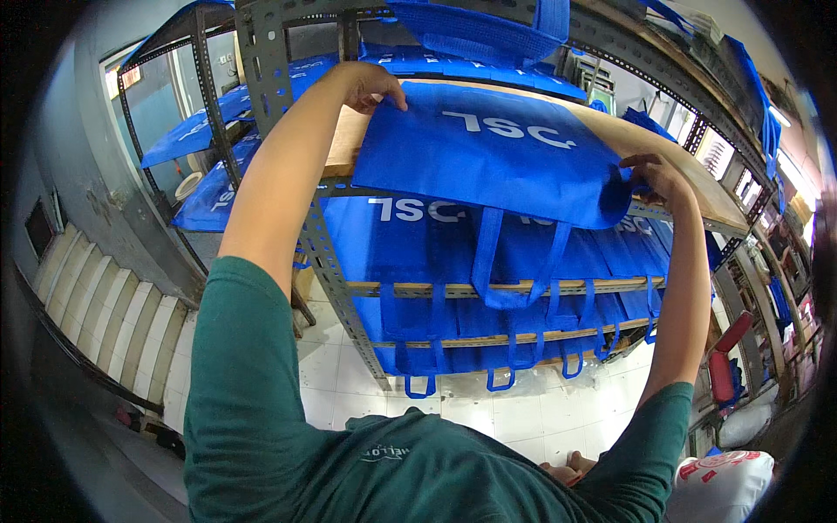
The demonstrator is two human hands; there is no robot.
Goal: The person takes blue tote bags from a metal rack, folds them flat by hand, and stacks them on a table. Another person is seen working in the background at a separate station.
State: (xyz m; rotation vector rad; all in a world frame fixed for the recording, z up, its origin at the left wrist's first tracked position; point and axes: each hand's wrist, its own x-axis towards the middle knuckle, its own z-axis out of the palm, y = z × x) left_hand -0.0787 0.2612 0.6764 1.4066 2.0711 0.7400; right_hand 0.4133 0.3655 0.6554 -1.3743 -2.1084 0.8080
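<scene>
A blue fabric tote bag (488, 148) with white lettering lies flat on a wooden shelf, its front part jutting past the shelf edge. Its handle loop (523, 292) dangles in front of the level below. At the bag's far left corner, my left hand (370, 85) has curled fingers closed on the edge. My right hand (658, 179) grips the right side, where the fabric curls downward; the thumb is partly hidden.
Lower shelves hold several blue bags (418, 235) with handles hanging out. A perforated metal post (336, 261) stands left of them. Another rack (209, 122) with blue bags is at the left, near white steps (105, 305). Overhead hangs more blue fabric (488, 30). A red chair (728, 357) stands right.
</scene>
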